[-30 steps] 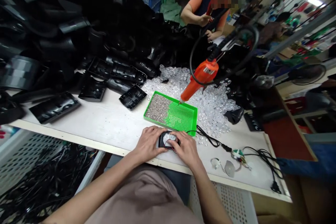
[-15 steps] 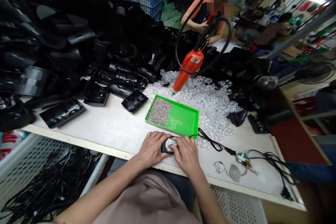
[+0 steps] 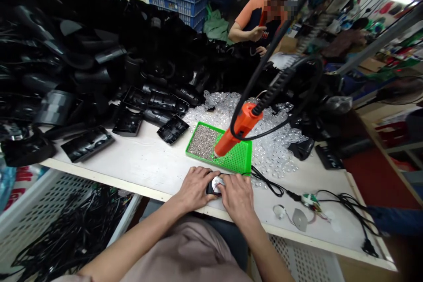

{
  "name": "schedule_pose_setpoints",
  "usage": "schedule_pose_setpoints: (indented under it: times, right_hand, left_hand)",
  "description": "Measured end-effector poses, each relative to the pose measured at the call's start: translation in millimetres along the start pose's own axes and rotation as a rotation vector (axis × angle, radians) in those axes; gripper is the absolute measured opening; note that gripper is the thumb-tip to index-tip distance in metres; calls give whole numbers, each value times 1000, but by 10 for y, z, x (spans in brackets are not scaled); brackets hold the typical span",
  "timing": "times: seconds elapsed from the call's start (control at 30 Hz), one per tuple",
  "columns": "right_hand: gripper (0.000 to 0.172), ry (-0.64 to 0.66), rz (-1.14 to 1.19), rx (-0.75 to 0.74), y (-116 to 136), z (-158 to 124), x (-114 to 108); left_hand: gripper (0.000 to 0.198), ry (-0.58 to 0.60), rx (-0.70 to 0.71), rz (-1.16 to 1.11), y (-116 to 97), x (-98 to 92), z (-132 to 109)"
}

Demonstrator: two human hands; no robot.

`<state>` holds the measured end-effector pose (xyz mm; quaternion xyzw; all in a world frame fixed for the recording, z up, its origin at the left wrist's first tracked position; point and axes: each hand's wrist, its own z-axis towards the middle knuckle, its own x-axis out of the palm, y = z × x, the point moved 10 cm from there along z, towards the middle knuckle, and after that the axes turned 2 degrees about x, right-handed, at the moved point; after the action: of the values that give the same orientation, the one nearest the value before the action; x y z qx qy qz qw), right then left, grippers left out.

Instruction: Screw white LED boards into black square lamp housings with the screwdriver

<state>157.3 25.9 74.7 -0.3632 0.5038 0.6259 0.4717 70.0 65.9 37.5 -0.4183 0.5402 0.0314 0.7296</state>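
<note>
Between my two hands is a dark plastic housing (image 3: 211,188) with a round silvery part (image 3: 217,183) set in it. My left hand (image 3: 197,187) grips its left side, fingers curled over the far edge. On the other side my right hand (image 3: 236,194) closes around it, thumb pressed near the silvery part. Just beyond my hands lies a green tray (image 3: 249,158) holding many small metal screws (image 3: 202,141) in its left half. An orange electric screwdriver (image 3: 233,134) hangs on its cable, tip over the tray.
Clear plastic pieces (image 3: 277,154) are heaped behind the tray. Black plastic shells (image 3: 87,143) pile up at left and back. A black cable (image 3: 269,185) and a wired circuit part (image 3: 310,200) lie at right. A co-worker (image 3: 253,20) is across the table.
The hanging screwdriver has swung closer, its tip now over the tray instead of behind it. Both hands still hold the housing. The camera view has shifted slightly.
</note>
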Motion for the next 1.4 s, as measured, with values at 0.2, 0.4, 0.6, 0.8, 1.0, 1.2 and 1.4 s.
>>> schedule_pose_setpoints:
  times: [0.2,0.4,0.6,0.8,1.0,1.2,1.4]
  right_hand:
    - [24,-207,849,452,-986,-169,-100]
    - [29,-467,1187,545,-1275,-440,-207]
    - [17,-459,748,154,-538,-454,-616]
    - [31,-265,370,64,-622,-467,-662]
    - [18,-171,-268,361,-1722,-466,-519]
    - [17,-384,-333,384,-1825,-462,-947]
    - [37,-628,-120,-41,-914,-598,-1666]
  left_hand:
    - [73,-23,-22,-36,193,-44,-74]
    - [78,-217,31,-99,-192,-102,-82]
    - [81,-153,-40,-493,-474,100,112]
    - [51,-135,-255,-982,-316,188,113]
    - [57,-200,-310,-1305,-188,147,125]
    - [60,-351,-453,-1576,0,91,54]
    - [50,-475,-486,-1724,300,-391,-541]
